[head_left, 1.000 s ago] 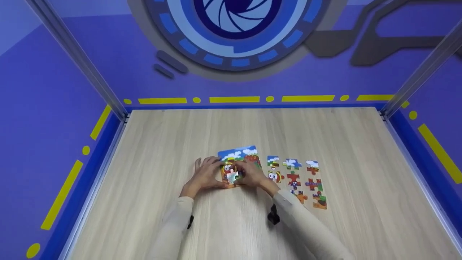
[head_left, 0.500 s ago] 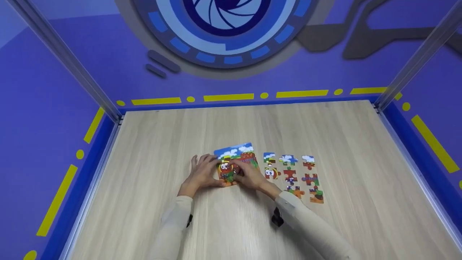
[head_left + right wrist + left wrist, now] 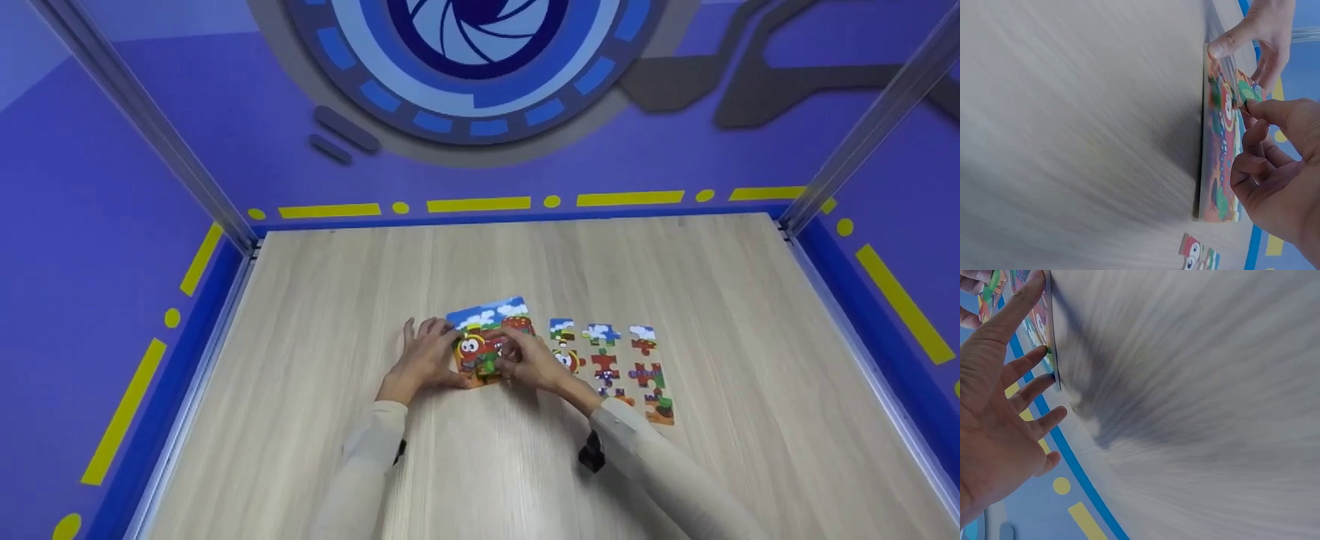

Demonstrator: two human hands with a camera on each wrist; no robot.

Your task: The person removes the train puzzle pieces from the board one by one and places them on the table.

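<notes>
A colourful cartoon puzzle board lies tilted a little on the wooden table. At its left side, my left hand holds it, thumb at the near left corner and fingertips along the left edge. Over the board, my right hand pinches a puzzle piece between thumb and forefinger. Green and orange show on that piece, which stands tilted above the picture in the right wrist view. Its other fingers are curled and hold nothing. The right hand hides part of the board in the head view.
To the right of the board, several loose puzzle pieces lie in rows; the right hand and wrist partly cover the nearest column. Blue-purple panels with metal corner posts enclose the wooden table at the back and sides.
The pinched piece shone whitish a second ago and now shows its green print. My right hand and forearm have shifted slightly right. My left hand stays at the board's left edge.
</notes>
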